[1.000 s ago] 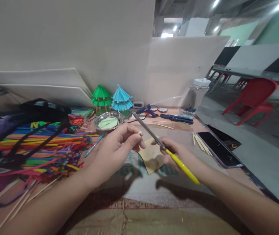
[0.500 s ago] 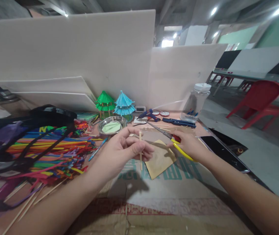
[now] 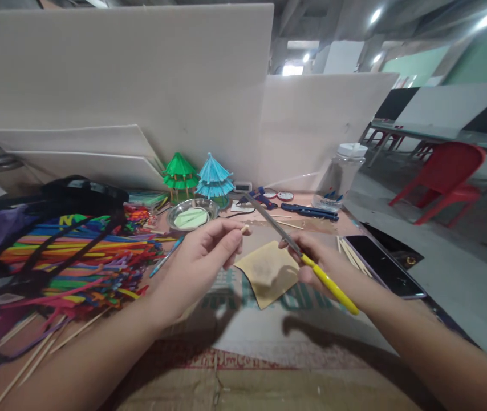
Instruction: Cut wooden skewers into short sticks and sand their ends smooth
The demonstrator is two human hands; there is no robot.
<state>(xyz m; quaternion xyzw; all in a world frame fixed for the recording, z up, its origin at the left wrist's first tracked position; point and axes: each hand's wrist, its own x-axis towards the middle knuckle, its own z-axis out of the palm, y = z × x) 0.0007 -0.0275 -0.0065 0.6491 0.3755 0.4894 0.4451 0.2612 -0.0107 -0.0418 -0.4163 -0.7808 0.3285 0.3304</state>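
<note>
My left hand (image 3: 209, 251) is closed, pinching a short wooden stick (image 3: 244, 229) between thumb and fingers; only its tip shows. Facing it, my right hand (image 3: 316, 262) is wrapped round a pair of scissors with yellow handles (image 3: 331, 288). Their long blades look closed and point up and left, beyond the fingertips of my left hand. Below and between both hands lies a tan square sheet (image 3: 264, 279) with a dark smudge, perhaps sandpaper, on the printed cardboard (image 3: 252, 337).
Colourful pipe cleaners (image 3: 81, 245) are heaped at left. Two small paper-roofed towers, green (image 3: 179, 174) and blue (image 3: 213, 177), stand behind a metal bowl (image 3: 173, 218). A glue gun (image 3: 258, 197), a plastic bottle (image 3: 341, 177), a phone (image 3: 382, 265) and thin sticks (image 3: 352, 257) lie around.
The wooden stick has turned from upright to nearly end-on in my left hand. My right hand has raised and turned the scissors so the blades slant up toward the left hand.
</note>
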